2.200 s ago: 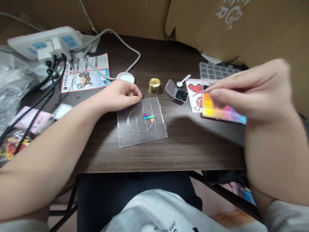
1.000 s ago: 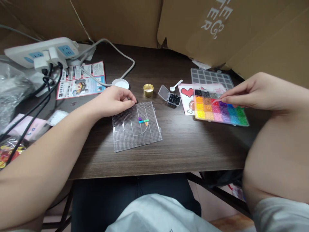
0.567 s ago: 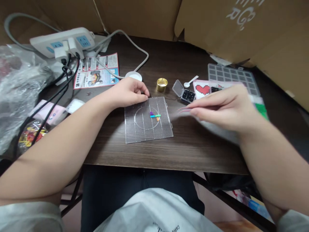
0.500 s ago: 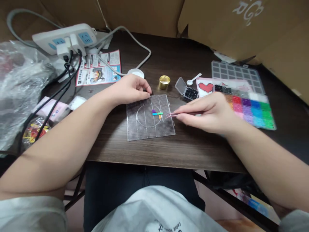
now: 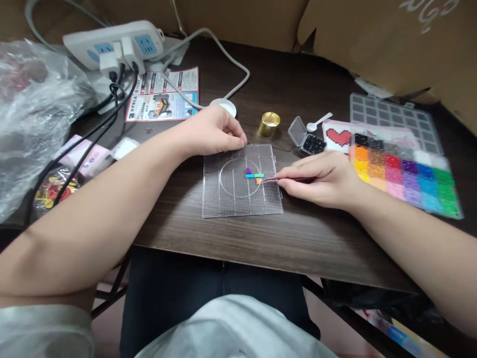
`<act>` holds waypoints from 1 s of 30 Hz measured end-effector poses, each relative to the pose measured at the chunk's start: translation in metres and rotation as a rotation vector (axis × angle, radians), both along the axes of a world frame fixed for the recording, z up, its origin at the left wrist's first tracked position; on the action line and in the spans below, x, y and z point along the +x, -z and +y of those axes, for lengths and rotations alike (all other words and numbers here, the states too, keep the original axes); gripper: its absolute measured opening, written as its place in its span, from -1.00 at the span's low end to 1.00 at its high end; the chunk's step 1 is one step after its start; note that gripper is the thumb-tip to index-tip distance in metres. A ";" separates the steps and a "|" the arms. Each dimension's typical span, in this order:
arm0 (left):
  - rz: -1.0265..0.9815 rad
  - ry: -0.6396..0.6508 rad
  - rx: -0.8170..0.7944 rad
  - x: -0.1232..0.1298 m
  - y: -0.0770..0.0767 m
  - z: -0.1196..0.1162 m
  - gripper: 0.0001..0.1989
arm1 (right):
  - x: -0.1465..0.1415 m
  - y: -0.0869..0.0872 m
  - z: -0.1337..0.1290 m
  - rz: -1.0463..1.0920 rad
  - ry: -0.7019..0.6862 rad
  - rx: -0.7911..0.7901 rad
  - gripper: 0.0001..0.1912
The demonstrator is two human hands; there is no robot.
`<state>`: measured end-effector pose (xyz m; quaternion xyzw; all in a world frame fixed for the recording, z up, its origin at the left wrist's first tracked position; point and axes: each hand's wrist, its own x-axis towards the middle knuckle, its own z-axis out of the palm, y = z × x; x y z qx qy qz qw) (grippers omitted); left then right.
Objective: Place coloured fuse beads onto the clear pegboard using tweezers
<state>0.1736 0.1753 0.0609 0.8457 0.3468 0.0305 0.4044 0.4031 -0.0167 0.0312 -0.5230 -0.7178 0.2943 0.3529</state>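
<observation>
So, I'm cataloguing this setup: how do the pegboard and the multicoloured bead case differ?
The pegboard bears a small bead cluster; the bead case holds far more beads, sorted by colour. The left hand is at the pegboard's far edge; the bead case lies beyond the right hand. Both lie on the table.

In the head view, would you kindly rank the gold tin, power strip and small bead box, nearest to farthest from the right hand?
1. Small bead box, beyond the right hand
2. Gold tin, farther left
3. Power strip, far left
</observation>
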 end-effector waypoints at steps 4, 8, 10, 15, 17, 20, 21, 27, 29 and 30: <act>0.043 -0.016 -0.003 0.002 -0.001 0.000 -0.79 | 0.001 0.001 0.000 0.025 -0.028 -0.005 -0.82; 0.053 -0.022 -0.017 0.003 -0.002 -0.002 -0.80 | 0.001 0.001 0.000 0.024 -0.048 0.016 -0.80; 0.056 -0.026 -0.011 0.003 -0.003 -0.003 -0.81 | 0.001 0.002 0.000 0.017 -0.058 0.036 -0.78; 0.066 -0.012 0.006 0.003 -0.004 -0.004 -0.79 | 0.001 0.002 -0.001 0.002 -0.052 0.031 -0.79; 0.066 -0.007 0.006 0.003 -0.003 -0.004 -0.78 | 0.001 0.001 0.000 0.000 -0.055 0.030 -0.79; 0.062 -0.018 -0.005 0.003 -0.003 -0.003 -0.78 | 0.000 0.000 0.001 0.001 -0.063 0.052 -0.78; 0.061 -0.022 -0.010 0.003 -0.003 -0.003 -0.78 | -0.001 0.001 0.001 0.003 -0.061 0.059 -0.78; 0.084 -0.021 -0.044 -0.001 0.000 0.000 -0.67 | 0.002 -0.003 -0.006 0.027 -0.032 0.101 -0.81; 0.081 -0.035 -0.055 -0.002 0.002 0.002 -0.67 | 0.011 -0.017 -0.015 0.001 0.004 0.153 -0.82; 0.073 -0.039 -0.064 -0.003 0.003 0.004 -0.67 | 0.018 -0.028 -0.022 -0.035 0.075 0.186 -0.83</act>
